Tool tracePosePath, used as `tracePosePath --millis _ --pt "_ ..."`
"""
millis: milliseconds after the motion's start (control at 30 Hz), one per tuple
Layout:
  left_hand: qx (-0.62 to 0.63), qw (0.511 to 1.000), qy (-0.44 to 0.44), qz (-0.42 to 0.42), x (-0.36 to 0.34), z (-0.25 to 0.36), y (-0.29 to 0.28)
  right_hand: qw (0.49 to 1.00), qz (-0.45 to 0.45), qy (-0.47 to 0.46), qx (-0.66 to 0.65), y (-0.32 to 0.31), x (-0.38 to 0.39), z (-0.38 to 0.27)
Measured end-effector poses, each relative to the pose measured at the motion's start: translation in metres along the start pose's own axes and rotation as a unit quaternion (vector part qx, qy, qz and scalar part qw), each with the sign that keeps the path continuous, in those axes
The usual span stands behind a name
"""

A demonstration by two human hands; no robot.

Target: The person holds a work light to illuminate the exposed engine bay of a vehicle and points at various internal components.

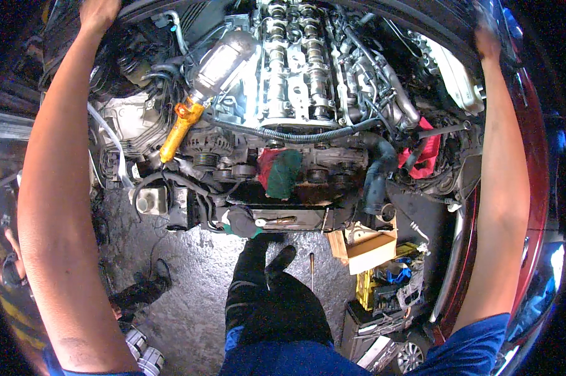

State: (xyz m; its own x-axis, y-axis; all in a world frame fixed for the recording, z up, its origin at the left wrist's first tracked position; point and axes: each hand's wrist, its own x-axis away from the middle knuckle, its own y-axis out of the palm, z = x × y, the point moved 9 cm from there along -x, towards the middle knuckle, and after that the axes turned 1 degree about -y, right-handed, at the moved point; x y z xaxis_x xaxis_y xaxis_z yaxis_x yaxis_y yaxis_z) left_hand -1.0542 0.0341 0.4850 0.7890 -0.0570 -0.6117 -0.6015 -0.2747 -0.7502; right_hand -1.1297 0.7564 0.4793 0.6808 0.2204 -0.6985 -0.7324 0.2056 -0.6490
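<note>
The left hand [98, 12], at 11 o'clock, and the right hand [487, 39], at 1 o'clock, press on the dark edge of the engine bay; whether the fingers are curled cannot be told. Between them at 12 o'clock sits the exposed engine [298, 69]: rigid, heavy ribbed metal, probably oily. At 10 o'clock lies a work lamp [217, 62] with a yellow handle, judged light and fragile; grip its handle.

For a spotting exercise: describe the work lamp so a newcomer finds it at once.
Start at the bare engine with its exposed camshafts. Left of it, the lamp lies slanted over the hoses. Its orange-yellow handle and glowing clear cage set it apart from the grey metal around.
</note>
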Motion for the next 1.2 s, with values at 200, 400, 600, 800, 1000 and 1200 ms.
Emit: tracePosePath --millis 200,400,600,800,1000,1200 --pt "0.028 0.999 0.004 0.022 -0.004 -0.011 -0.005 0.989 0.1 -0.027 -0.11 -0.063 0.005 -0.063" --pt "0.088 0.996 0.014 -0.028 0.008 0.015 -0.021 0.98 0.123 -0.033 -0.151 -0.103 0.012 -0.097" --pt "0.126 0.988 0.086 0.003 0.004 0.018 -0.024 0.987 0.106 -0.012 -0.118 -0.056 0.008 -0.024" --pt "0.072 0.991 0.105 0.028 0.004 0.005 -0.022 0.982 0.098 0.007 -0.164 -0.029 0.017 -0.085" --pt "0.02 1.0 0.01 0.017 0.001 -0.005 -0.001 0.98 0.132 -0.073 -0.127 -0.041 -0.005 -0.015" --pt "0.012 1.0 -0.001 0.018 -0.001 -0.007 -0.005 0.987 0.096 -0.023 -0.125 -0.018 0.005 -0.021"
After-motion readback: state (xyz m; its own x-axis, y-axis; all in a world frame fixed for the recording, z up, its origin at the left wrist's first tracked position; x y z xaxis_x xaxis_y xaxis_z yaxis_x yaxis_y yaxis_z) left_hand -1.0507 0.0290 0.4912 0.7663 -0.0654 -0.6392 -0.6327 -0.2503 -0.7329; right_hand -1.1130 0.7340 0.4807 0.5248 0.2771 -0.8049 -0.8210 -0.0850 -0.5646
